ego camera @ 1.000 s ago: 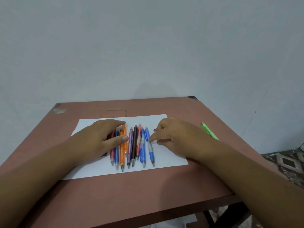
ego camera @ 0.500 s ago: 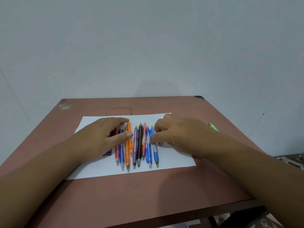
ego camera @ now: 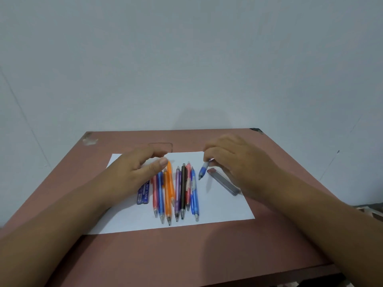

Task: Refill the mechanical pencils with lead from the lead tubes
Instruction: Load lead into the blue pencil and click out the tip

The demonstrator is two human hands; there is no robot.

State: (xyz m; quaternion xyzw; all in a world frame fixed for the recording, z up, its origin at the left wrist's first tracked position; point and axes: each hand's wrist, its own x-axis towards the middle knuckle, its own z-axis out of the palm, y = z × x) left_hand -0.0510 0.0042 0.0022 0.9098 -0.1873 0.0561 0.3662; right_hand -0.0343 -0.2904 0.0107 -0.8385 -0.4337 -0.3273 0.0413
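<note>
Head view: the task was judged barely begun. One blue pencil [ego camera: 204,168] had been lifted clear of the row by the right hand [ego camera: 236,162], pinched at its far end between the fingers [ego camera: 209,153]; no cap was seen removed, no lead loaded. The pencil's long axis ran far-right to near-left, tip pointed down toward the paper [ego camera: 223,208]. The remaining pencils [ego camera: 178,191] were laid parallel, tips near. The left hand [ego camera: 132,175] was held over their far ends, fingers loosely spread. Grey lead tube [ego camera: 224,182] and blue lead tube [ego camera: 144,192] were left untouched on the paper, on the desk [ego camera: 186,255].
</note>
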